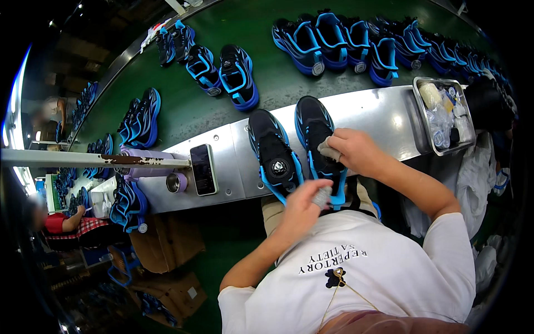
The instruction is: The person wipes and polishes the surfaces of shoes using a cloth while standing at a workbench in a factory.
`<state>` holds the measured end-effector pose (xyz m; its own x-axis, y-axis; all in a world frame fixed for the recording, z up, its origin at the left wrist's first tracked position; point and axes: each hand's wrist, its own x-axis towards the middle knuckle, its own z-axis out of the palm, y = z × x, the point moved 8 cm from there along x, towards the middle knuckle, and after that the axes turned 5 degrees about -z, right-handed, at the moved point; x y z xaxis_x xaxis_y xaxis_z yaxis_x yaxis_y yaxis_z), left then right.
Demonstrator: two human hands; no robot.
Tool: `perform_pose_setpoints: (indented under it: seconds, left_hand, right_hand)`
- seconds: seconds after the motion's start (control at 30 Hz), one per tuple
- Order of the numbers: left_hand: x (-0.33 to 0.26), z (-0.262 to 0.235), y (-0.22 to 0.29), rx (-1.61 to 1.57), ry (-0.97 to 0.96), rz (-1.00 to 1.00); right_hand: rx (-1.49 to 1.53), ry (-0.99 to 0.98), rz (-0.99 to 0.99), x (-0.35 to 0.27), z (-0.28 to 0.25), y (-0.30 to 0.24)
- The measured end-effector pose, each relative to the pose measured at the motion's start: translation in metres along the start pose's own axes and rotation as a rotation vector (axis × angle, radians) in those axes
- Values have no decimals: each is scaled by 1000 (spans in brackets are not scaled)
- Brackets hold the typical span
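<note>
- Right hand (356, 149) fingers gripped a grey cloth (328, 150) against the right shoe (317, 139).
- Left hand (303, 203) fingers clenched a small grey pad (322, 196) at that shoe's heel.
- Left shoe (273, 149) sat beside it on the table (367, 111).

Dark-screened phone (203, 169) on the steel ledge (378, 114), brown cartons (167, 242) below.

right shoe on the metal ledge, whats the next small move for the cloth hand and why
Probably draw the grey cloth down the right shoe toward its heel. The right hand presses it mid-shoe, and the left hand braces the heel end, so the lower part looks not yet wiped.
</note>
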<state>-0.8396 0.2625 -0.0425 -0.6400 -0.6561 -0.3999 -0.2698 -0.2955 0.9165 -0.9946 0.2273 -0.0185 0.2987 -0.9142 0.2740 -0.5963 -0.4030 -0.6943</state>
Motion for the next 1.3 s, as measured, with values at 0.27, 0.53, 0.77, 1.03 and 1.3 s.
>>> perform_pose_setpoints:
  seconds: [0.27,0.53,0.77,1.03,1.3]
  left_hand:
    - [32,27,-42,-475,57,-354]
    - [-6,-25,62,472,388,384]
    - [14,-73,41,748,608,303]
    - [18,-66,48,712,504,343]
    - [22,-66,41,690,293,357]
  right_hand:
    - [-26,-240,-145,15,3,-12]
    - [18,-251,32,0,5,12]
    - [30,-236,-142,6,8,-2]
    - [-47,-14,-121,-14,-3,9]
    - [-171,-70,-22,-17,-3,-5]
